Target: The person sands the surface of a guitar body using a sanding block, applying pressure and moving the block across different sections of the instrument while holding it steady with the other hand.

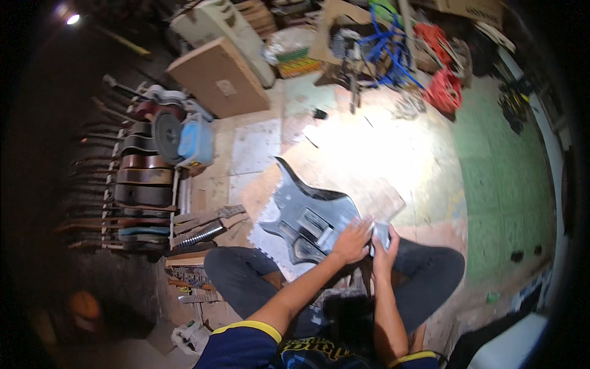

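The person sat cross-legged on the floor [393, 154], with the guitar body [310, 215] propped across the lap and its horns pointing up and away toward the lit patch of floor. It was grey, unfinished-looking, with routed cavities showing.

Left hand [351, 241] lay flat with fingers spread, pressing down on the body's lower end. Right hand [385, 246] was curled around the near right edge of the same end, gripping it. I could not tell whether it also held a small pad or tool; that spot was blurred.

Risks as I judged them:
- The body was only supported by the knees and 2 hands at 1 end. The far horned end overhung the floor, so a hard push could have tipped or slid it off the lap.
- Both hands were crowded on 1 corner, touching. A slip of the left could have driven into the fingers of the right.
- Floor around was cluttered: loose neck pieces [206, 224] just left of the knee, a row of guitars [144, 178] further left along the floor's left edge, cables [442, 89] near the far right corner. A dropped body would have hit hard floor or those pieces and chipped a horn.
- Lighting was 1 bright pool ahead and the lap was in shade, so surface flaws were easy to miss.
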A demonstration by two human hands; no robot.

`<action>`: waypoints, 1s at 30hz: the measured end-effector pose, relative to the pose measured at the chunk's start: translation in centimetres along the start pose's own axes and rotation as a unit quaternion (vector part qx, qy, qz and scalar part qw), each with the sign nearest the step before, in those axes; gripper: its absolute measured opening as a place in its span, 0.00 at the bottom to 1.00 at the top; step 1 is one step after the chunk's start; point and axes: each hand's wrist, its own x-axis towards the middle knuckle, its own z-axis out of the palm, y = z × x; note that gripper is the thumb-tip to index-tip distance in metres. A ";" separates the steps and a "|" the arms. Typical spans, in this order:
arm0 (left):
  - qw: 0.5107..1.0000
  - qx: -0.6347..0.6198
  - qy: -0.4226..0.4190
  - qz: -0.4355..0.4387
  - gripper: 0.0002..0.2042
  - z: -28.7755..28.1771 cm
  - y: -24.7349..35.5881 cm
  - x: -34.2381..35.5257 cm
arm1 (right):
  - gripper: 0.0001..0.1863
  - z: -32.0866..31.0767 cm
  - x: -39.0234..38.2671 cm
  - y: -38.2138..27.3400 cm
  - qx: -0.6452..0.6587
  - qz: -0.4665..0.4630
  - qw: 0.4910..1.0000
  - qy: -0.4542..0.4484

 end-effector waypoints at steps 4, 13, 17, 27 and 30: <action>1.000 0.006 -0.019 -0.005 0.38 -4.1 -1.8 0.4 | 0.33 -1.2 0.6 -0.1 0.018 0.010 1.000 0.004; 0.941 0.108 0.125 -0.294 0.39 -6.2 -12.9 -5.0 | 0.30 -1.5 0.9 3.2 -0.187 -0.110 0.976 -0.018; 0.902 0.102 0.153 -0.391 0.39 -7.9 -10.5 -3.0 | 0.30 -0.7 -0.1 0.2 -0.340 -0.200 0.918 -0.040; 0.845 0.107 0.247 -0.461 0.37 -5.2 -11.4 -1.6 | 0.29 1.6 0.4 1.8 -0.528 -0.324 0.781 -0.074; 0.847 0.112 0.255 -0.453 0.37 -5.3 -11.3 -1.9 | 0.28 5.8 4.9 2.0 -0.530 -0.326 0.780 -0.057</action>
